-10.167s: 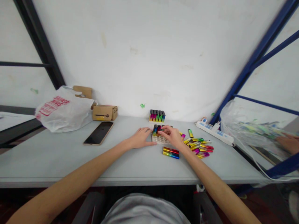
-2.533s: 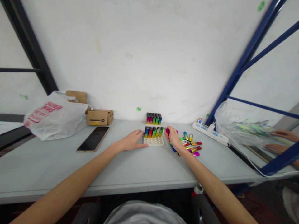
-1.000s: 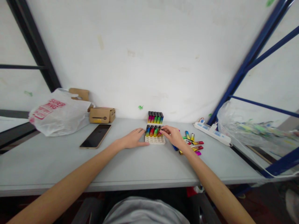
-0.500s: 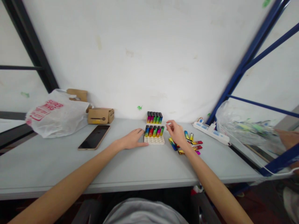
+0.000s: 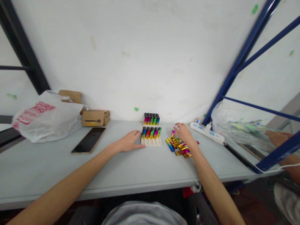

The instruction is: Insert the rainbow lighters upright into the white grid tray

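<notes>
Lighters (image 5: 152, 133) stand upright along the far side of a pale holder (image 5: 151, 144), centre of frame; a loose pile (image 5: 178, 145) lies right of centre. The left hand (image 5: 128, 142), spread wide, rests against the holder; the right hand (image 5: 185, 135), fingers parted and seemingly unladen, is at the pile. Sound practice: steady the holder lightly, pinch single lighters.

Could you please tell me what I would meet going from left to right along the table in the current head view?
White plastic bag → phone → left hand → front white tray → pile of loose lighters → power strip.
</notes>
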Action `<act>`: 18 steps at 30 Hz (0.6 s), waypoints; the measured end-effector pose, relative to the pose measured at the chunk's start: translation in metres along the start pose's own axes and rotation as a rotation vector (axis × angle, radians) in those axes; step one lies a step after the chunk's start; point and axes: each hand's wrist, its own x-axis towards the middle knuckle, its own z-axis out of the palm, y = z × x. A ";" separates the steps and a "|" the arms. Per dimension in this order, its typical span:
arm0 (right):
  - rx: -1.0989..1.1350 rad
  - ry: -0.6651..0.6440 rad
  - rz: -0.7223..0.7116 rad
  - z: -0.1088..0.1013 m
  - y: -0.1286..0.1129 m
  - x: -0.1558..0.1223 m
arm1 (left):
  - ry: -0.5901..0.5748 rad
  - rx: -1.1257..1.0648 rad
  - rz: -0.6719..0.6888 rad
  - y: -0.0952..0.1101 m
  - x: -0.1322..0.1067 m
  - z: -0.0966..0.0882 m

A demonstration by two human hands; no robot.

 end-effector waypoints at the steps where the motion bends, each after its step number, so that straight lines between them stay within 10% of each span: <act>1: 0.021 0.048 0.021 -0.002 0.003 0.002 | -0.001 0.000 -0.002 0.000 0.000 0.000; 9: -0.017 -0.155 -0.032 0.020 -0.003 0.005 | -0.026 0.003 -0.016 0.004 0.000 -0.003; 18: 0.424 -0.035 -0.170 0.015 -0.015 0.011 | -0.007 0.018 0.006 0.001 0.000 0.000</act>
